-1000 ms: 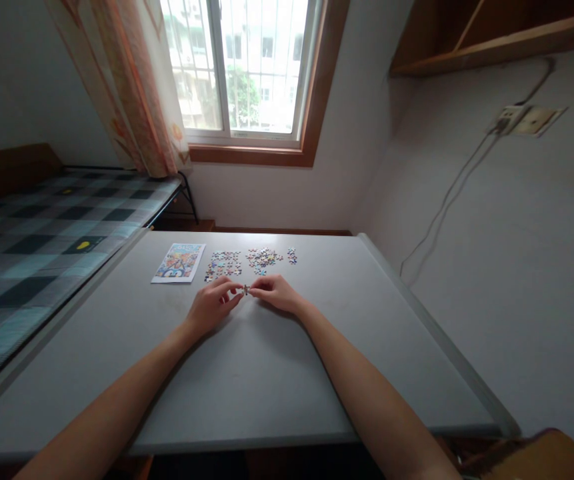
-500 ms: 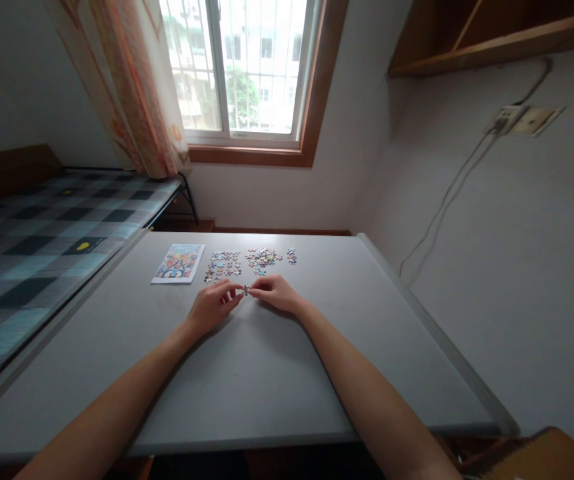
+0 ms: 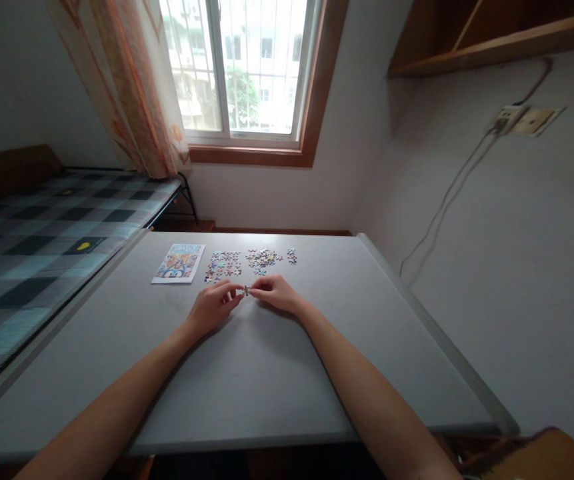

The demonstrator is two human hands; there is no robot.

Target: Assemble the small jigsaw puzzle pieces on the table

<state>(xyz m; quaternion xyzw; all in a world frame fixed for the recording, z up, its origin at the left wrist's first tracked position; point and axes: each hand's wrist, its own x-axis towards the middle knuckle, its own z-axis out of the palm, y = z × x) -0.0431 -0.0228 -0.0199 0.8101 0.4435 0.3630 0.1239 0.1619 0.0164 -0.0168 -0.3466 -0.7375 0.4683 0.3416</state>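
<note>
Between the fingertips of both hands is a small jigsaw puzzle piece [image 3: 246, 291], just above or on the table. My left hand [image 3: 215, 300] pinches it from the left, thumb and forefinger closed on its edge. From the right, my right hand [image 3: 277, 293] grips the same piece with its fingers pressed together. Beyond my hands lie loose puzzle pieces: a spread-out group [image 3: 223, 265] at the left, a denser heap [image 3: 265, 258] in the middle and a small cluster [image 3: 291, 256] at the right. A colourful picture sheet [image 3: 179, 264] lies flat to their left.
The grey-white table [image 3: 247, 380] stretches under my arms. A bed with a checked cover [image 3: 91, 207] stands along its left side. At the right is a wall with a socket and hanging cable [image 3: 447, 197]. A wooden shelf [image 3: 501, 47] hangs above, and a window is behind.
</note>
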